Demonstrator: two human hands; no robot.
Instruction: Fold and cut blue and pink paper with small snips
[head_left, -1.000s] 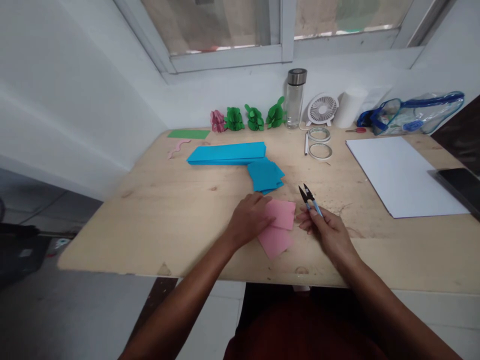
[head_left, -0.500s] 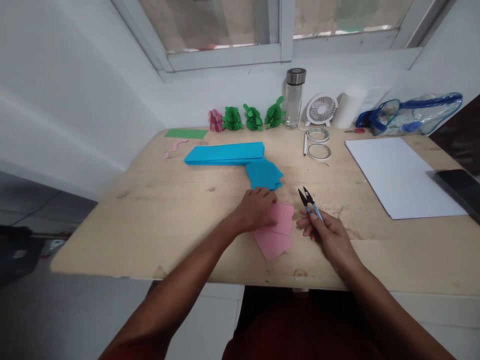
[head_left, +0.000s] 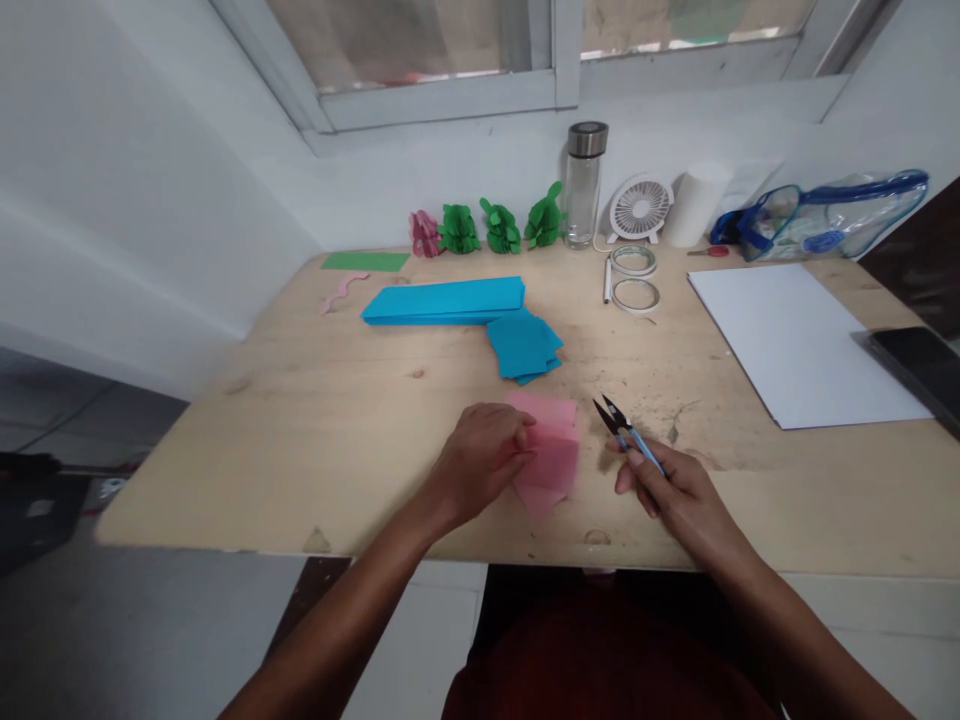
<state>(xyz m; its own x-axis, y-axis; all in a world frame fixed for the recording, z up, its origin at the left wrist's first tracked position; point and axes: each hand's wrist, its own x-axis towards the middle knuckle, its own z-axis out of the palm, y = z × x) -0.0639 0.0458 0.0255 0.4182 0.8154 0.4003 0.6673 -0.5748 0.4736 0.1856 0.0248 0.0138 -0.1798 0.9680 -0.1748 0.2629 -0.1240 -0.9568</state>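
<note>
My left hand [head_left: 478,458] is closed in a pinch on the left edge of a pink sheet of paper [head_left: 556,458], which looks slightly raised and blurred. More pink paper lies under and behind that sheet on the wooden table. To the right, my right hand [head_left: 675,485] grips a pair of thread snips [head_left: 628,432] by their light blue handles. Their dark blades stand apart and point up and left, clear of the pink paper. Just beyond the left hand rests a stack of small blue paper pieces [head_left: 523,345], touching long folded blue paper strips [head_left: 446,300].
Green paper figures [head_left: 460,230] and a pink one [head_left: 425,234] line the wall. Behind are a glass bottle [head_left: 583,190], small fan [head_left: 641,208], tape rolls [head_left: 635,296], pen [head_left: 607,281] and clear pouch [head_left: 847,220]. White paper [head_left: 802,345] and a phone [head_left: 919,365] lie right.
My left hand has drawn back toward me and left, and the pink sheet it pinches has shifted with it. My right hand has moved slightly right and nearer with the snips.
</note>
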